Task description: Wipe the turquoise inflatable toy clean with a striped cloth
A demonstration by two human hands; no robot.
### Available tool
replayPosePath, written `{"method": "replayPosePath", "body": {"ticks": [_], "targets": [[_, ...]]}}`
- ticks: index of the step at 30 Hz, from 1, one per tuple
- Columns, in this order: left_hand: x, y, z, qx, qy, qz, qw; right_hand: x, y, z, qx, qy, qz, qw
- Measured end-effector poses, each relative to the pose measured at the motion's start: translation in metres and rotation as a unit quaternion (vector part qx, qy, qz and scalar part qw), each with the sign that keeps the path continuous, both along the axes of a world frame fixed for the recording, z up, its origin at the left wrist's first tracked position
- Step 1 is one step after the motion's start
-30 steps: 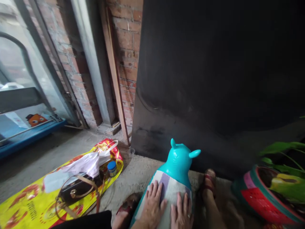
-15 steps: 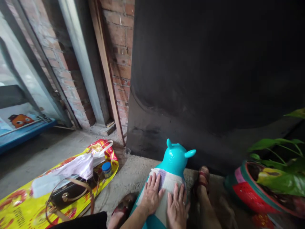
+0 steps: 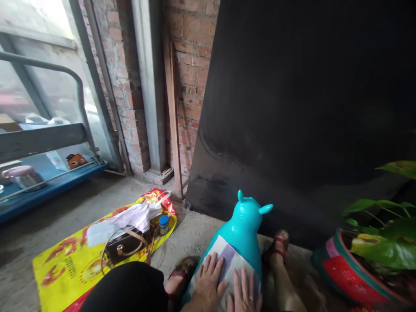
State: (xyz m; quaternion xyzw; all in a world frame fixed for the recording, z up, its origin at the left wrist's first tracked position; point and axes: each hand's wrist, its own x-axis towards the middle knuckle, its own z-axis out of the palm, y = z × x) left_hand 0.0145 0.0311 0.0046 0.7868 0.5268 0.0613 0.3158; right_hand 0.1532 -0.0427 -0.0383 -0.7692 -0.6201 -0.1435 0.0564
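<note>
At lower left, a handbag (image 3: 128,243) is lying near a blue-lidded jar (image 3: 163,227) on a yellow sheet (image 3: 74,286). At bottom centre, the left hand (image 3: 208,279) is resting flat — spread, palm down — on a cloth (image 3: 229,259) over a turquoise toy (image 3: 242,229); the right hand (image 3: 243,292) is lying there too, also flat and spread. At lower right, a pot (image 3: 344,272) is holding soil (image 3: 347,238) and a leafy plant (image 3: 383,245).

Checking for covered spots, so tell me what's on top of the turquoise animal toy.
On the turquoise animal toy lies a pale, purple-striped cloth, with the left hand and right hand on it. The toy's surface under the cloth is hidden.
</note>
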Motion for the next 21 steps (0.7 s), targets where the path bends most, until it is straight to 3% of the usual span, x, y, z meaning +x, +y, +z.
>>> {"method": "replayPosePath", "body": {"ticks": [6,13,17,21], "targets": [[0.008,0.03,0.002,-0.026,-0.013,0.017,0.999,0.014,0.046,0.002,-0.015,0.023,0.041,0.999],[0.036,0.09,0.003,-0.041,-0.034,0.041,0.998,0.038,0.105,0.027,-0.054,0.076,0.076,0.993],[0.04,0.094,0.002,-0.036,-0.038,0.031,0.998,0.039,0.107,0.025,-0.054,0.087,0.068,0.992],[0.034,0.076,0.002,-0.019,-0.036,0.024,0.999,0.024,0.081,0.011,-0.041,0.079,0.04,0.995]]}}
